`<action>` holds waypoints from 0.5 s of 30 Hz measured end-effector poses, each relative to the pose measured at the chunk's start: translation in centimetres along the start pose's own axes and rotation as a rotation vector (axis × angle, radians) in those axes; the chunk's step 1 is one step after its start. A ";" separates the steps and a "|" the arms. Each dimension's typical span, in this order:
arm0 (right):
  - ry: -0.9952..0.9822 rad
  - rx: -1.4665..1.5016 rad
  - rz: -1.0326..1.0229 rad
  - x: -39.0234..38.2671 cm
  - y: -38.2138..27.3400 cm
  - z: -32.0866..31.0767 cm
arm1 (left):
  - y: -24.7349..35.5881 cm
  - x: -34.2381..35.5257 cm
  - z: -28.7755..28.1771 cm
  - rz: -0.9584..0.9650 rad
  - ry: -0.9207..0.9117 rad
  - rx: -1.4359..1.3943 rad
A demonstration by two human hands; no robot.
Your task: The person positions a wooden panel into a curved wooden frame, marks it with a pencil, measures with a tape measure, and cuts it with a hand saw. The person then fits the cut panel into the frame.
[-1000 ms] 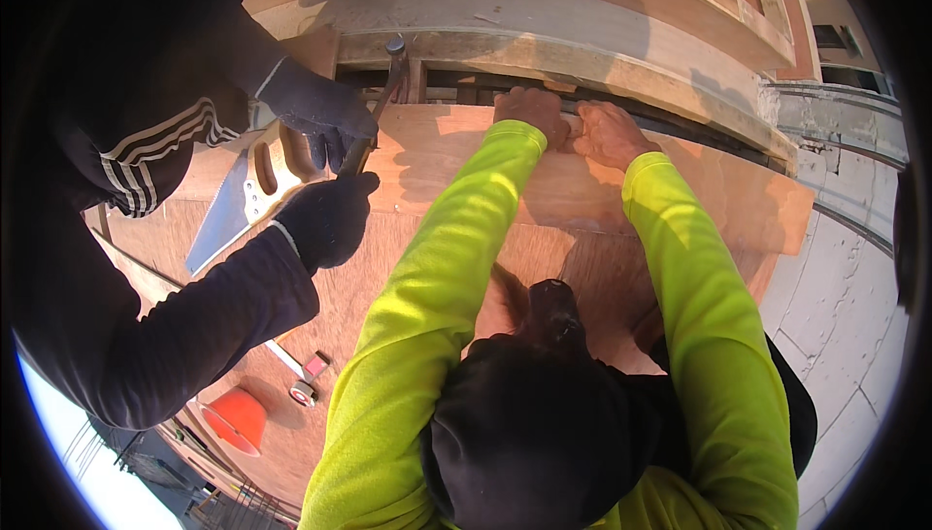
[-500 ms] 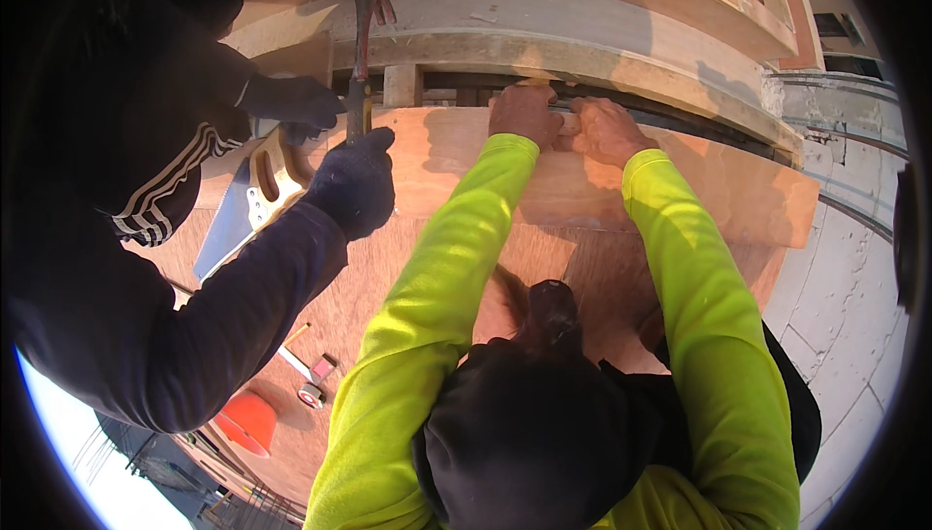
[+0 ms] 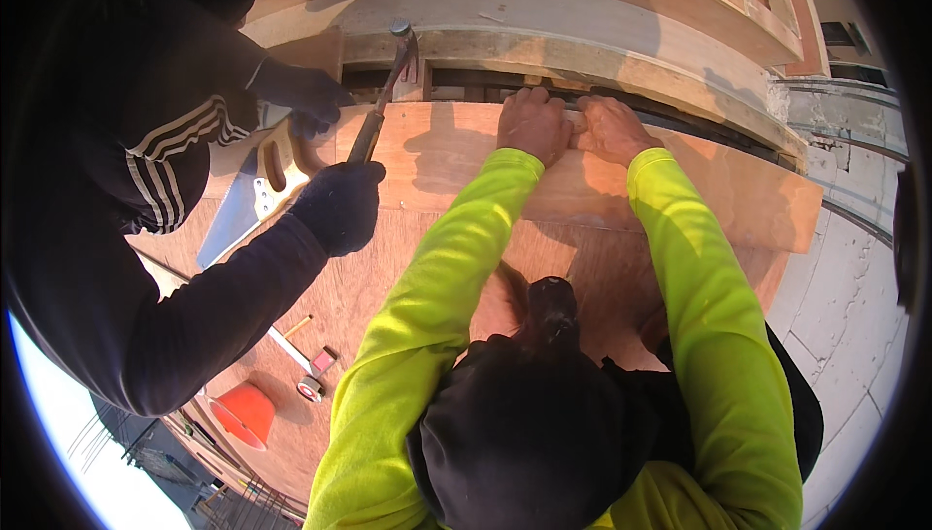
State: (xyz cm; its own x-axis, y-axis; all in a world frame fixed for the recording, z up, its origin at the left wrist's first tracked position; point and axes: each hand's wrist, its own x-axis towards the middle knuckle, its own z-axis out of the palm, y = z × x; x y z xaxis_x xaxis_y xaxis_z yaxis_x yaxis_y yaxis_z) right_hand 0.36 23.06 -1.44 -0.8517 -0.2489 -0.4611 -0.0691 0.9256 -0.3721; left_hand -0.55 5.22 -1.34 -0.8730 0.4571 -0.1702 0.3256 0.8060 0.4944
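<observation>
Both my hands are at the far edge of a long plywood strip point(image 3: 714, 185) that lies across a wider plywood sheet point(image 3: 408, 268). My left hand point(image 3: 534, 127) curls its fingers over that edge. Close beside it on the right, my right hand point(image 3: 614, 129) grips the same edge with bent fingers; the fingertips are hidden. To the left, a co-worker's dark gloved hand point(image 3: 340, 210) holds a claw hammer point(image 3: 367, 134) upright at a tilt, its head above the strip's far edge. The co-worker's other gloved hand point(image 3: 303, 98) rests near the strip's left end.
A handsaw point(image 3: 233, 215) with a wooden handle lies by the co-worker's arm. Lower left on the sheet are an orange bucket-like container point(image 3: 249, 412), a tape measure point(image 3: 310, 388) and a thin stick point(image 3: 297, 327). Timber framing point(image 3: 602, 64) runs beyond a gap; pale blockwork point(image 3: 835, 278) stands right.
The co-worker's hammer has come down and to the right, its head nearer the strip. My left hand has shifted slightly, its fingers reaching further over the edge. My right hand stays on the strip.
</observation>
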 end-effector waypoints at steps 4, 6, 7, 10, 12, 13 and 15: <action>0.116 0.025 -0.073 0.0 0.2 0.1 | 0.5 0.7 -0.2 -0.052 -0.053 0.080; 0.114 0.063 -0.095 0.0 0.2 0.1 | 0.9 0.9 -0.4 -0.072 -0.065 0.092; 0.103 0.026 -0.065 0.0 0.3 0.1 | 1.0 1.0 -0.6 -0.078 -0.072 0.087; 0.092 -0.013 -0.098 -0.1 0.3 0.1 | 1.3 1.3 -0.5 -0.106 -0.097 0.094; 0.086 -0.012 -0.090 -0.2 0.3 0.1 | 1.3 1.4 -0.5 -0.114 -0.125 0.093; 0.103 0.011 -0.109 -0.2 0.3 0.1 | 1.3 1.6 -0.4 -0.110 -0.138 0.087; 0.106 0.035 -0.074 -0.3 0.2 0.0 | 1.2 1.6 -0.5 -0.106 -0.141 0.084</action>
State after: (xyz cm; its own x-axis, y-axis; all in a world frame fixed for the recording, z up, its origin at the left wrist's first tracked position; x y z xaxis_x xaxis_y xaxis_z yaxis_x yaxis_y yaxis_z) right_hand 0.64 23.36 -1.36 -0.8955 -0.2823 -0.3441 -0.1165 0.8948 -0.4309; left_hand -1.76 6.79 -0.59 -0.8464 0.4113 -0.3383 0.2689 0.8784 0.3951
